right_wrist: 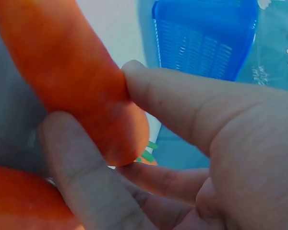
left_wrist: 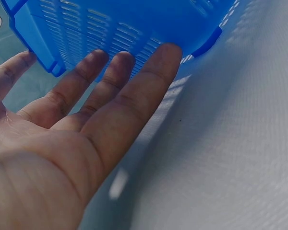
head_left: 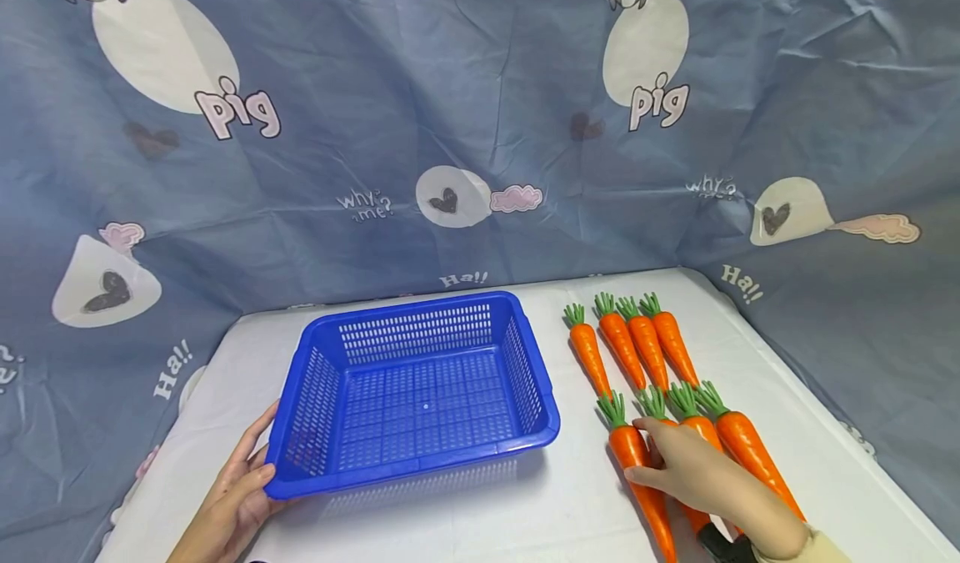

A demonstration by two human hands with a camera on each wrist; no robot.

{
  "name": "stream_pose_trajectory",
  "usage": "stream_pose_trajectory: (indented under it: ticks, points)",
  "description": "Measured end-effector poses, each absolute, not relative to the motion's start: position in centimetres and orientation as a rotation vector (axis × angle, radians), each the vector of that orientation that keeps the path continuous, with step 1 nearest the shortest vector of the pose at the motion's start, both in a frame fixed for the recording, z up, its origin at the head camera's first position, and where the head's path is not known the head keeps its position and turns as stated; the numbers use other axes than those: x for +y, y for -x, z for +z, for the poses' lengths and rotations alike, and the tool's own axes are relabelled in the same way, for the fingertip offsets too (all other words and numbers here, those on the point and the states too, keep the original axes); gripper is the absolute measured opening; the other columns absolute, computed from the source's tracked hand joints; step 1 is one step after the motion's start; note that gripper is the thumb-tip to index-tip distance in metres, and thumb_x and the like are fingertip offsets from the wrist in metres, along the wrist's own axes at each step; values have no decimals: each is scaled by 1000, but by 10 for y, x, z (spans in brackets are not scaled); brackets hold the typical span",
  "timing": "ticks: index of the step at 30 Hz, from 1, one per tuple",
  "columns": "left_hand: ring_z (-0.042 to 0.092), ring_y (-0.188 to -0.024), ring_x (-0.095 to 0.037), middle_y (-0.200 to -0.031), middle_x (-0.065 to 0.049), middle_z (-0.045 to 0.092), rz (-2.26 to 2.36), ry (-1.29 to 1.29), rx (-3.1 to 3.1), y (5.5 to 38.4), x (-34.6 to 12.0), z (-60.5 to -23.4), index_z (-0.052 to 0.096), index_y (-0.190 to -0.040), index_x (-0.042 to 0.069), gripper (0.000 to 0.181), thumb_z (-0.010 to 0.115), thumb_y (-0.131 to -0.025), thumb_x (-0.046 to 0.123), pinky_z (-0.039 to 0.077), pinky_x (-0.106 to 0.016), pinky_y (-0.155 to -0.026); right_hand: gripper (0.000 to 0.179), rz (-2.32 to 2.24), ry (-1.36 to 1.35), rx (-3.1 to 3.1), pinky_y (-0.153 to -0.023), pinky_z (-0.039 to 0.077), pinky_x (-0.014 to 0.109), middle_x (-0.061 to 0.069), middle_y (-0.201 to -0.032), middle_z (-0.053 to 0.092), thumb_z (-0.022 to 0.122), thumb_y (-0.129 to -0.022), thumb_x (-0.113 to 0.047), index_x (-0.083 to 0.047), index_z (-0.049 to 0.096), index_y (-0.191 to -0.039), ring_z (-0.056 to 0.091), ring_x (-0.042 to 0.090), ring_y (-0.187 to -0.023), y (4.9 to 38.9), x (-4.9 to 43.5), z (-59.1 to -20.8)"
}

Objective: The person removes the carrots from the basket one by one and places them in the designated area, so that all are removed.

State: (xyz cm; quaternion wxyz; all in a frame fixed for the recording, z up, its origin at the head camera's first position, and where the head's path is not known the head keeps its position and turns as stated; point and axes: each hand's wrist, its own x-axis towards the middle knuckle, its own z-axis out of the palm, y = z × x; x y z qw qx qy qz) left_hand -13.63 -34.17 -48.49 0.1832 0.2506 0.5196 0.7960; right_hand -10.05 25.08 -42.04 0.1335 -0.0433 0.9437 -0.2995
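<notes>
The blue plastic basket [head_left: 442, 467] has perforated walls and stands on the white table, with nothing inside. My left hand [head_left: 236, 492] is at its near left corner. In the left wrist view, extended fingers [left_wrist: 129, 108] touch the outside of the basket's wall and rim. My right hand [head_left: 690, 463] pinches the leftmost carrot [head_left: 656, 509] of the near row by its thick upper part. The right wrist view has thumb and fingers on opposite sides of this orange carrot [right_wrist: 77, 62]. It lies tip toward me, green tops pointing away.
Beside the held one lie several more carrots [head_left: 753, 450], partly covered by my right hand. Behind them is another row of carrots [head_left: 618, 346]. A blue-grey printed cloth [head_left: 480, 113] hangs round the back and sides of the table [head_left: 465, 517].
</notes>
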Motion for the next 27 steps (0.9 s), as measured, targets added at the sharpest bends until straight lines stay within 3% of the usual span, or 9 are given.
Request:
stream_pose_trajectory:
  ticks: [7, 12, 15, 21, 27]
  points:
    - [58, -146, -16, -165, 13, 46, 2227, -682, 1529, 133, -344, -486, 5, -173, 37, 74, 17, -110, -1, 58, -44, -109, 71, -742, 98, 2824, -57, 39, 24, 1, -71, 54, 88, -90, -23, 12, 57, -143, 49, 14, -61, 107, 242, -423]
    - [58, -145, -16, -165, 13, 46, 2229, -670, 1535, 130, -345, -485, 6, -173, 37, 73, 17, -111, 0, 58, -44, -109, 72, -627, 131, 2881, -73, 57, 35, 3, -80, 63, 89, -88, -26, 13, 59, -140, 60, 15, -74, 110, 240, -424]
    - [57, -147, -17, -166, 12, 45, 2251, -691, 1480, 130, -345, -485, 7, -173, 36, 73, 16, -111, 0, 57, -44, -110, 72, -589, 139, 2895, -79, 61, 42, 5, -83, 66, 89, -88, -28, 15, 59, -138, 64, 16, -79, 111, 239, -424]
    - [57, -147, -21, -165, 5, 47, 2296, -746, 1359, 131, -345, -483, 9, -173, 36, 73, 13, -110, -2, 56, -46, -111, 72, -615, 106, 2897, -67, 54, 34, 1, -67, 55, 89, -88, -29, 15, 60, -136, 55, 15, -64, 108, 236, -422]
    - [61, -139, -14, -155, 3, 52, 2261, -688, 1636, 128, -351, -477, 5, -173, 33, 72, 18, -111, -1, 60, -42, -105, 76, -696, 116, 2880, -51, 34, 25, -1, -60, 47, 87, -89, -33, 17, 58, -139, 41, 12, -52, 103, 242, -417]
